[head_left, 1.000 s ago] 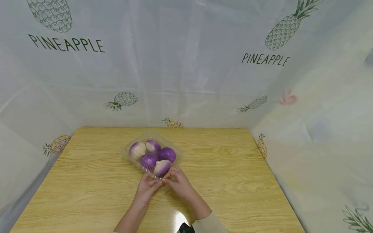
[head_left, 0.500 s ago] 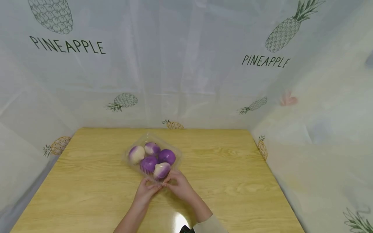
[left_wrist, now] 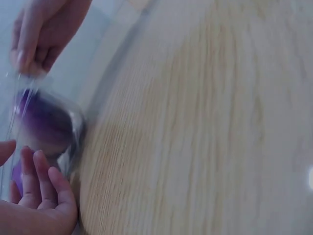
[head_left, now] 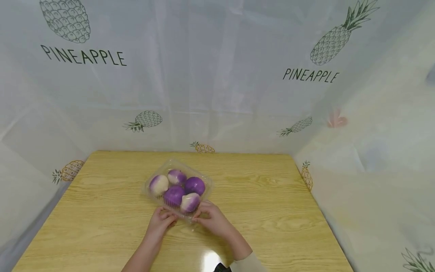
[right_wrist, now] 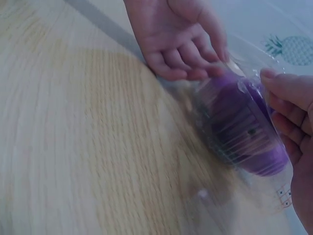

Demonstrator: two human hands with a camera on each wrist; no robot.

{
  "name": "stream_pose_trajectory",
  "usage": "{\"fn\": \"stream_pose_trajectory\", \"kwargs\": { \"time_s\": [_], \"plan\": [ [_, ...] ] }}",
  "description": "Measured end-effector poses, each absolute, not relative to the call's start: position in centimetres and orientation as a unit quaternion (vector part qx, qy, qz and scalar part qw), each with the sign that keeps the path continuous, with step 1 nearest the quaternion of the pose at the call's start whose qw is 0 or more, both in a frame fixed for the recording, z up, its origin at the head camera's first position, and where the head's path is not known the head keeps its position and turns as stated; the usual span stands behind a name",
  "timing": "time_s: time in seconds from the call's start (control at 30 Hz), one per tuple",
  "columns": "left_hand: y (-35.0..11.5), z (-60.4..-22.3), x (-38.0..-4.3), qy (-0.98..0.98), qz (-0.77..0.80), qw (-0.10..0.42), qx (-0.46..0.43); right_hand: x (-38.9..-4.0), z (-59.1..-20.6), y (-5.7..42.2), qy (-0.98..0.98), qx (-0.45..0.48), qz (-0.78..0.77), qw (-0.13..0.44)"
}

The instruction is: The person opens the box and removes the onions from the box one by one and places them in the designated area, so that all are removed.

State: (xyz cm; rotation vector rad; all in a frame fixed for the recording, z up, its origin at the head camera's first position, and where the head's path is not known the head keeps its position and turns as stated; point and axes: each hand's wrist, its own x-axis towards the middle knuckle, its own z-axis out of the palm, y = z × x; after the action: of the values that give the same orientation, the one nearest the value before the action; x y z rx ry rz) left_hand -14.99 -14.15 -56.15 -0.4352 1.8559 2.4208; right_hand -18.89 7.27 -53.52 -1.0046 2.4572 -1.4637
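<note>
A clear plastic clamshell box sits on the table, turned with one corner toward me. Several round purple-and-white vegetables, like turnips, lie inside it. My right hand pinches the rim at the near corner, thumb on top and fingers curled beneath, as the right wrist view shows. My left hand is beside the box's front left edge. In the left wrist view, the left hand has its fingers loosely extended along the box's side, thumb held apart from them.
The wooden table stretches out on both sides of the box. Behind it and at the sides hang pale sheets printed with pineapples. A small black object shows at the bottom edge near the light right sleeve.
My left hand has moved left from the near corner along the box's front edge, away from the right hand. The right hand stays at the corner, shifted slightly right and down in view.
</note>
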Motion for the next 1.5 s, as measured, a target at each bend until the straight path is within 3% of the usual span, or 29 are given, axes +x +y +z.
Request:
{"fn": "stream_pose_trajectory", "kwargs": {
  "time_s": [0.6, 0.9, 1.23, 1.5],
  "plan": [
    [-19.7, -55.3, -14.2, 0.578, 0.797, -0.036, -0.175, -19.9, -52.8, 8.2, 0.772, -0.355, -0.520, 0.088],
    [-21.5, -55.4, -13.6, 0.580, 0.796, -0.051, -0.166, -18.8, -48.3, 8.4, 0.750, -0.360, -0.546, 0.102],
    [-22.3, -55.4, -13.3, 0.597, 0.779, -0.079, -0.175, -19.5, -45.8, 8.8, 0.742, -0.356, -0.565, 0.058],
    [-22.2, -55.8, -12.9, 0.595, 0.780, -0.053, -0.189, -20.5, -43.6, 8.9, 0.754, -0.326, -0.568, 0.051]
  ]
}}
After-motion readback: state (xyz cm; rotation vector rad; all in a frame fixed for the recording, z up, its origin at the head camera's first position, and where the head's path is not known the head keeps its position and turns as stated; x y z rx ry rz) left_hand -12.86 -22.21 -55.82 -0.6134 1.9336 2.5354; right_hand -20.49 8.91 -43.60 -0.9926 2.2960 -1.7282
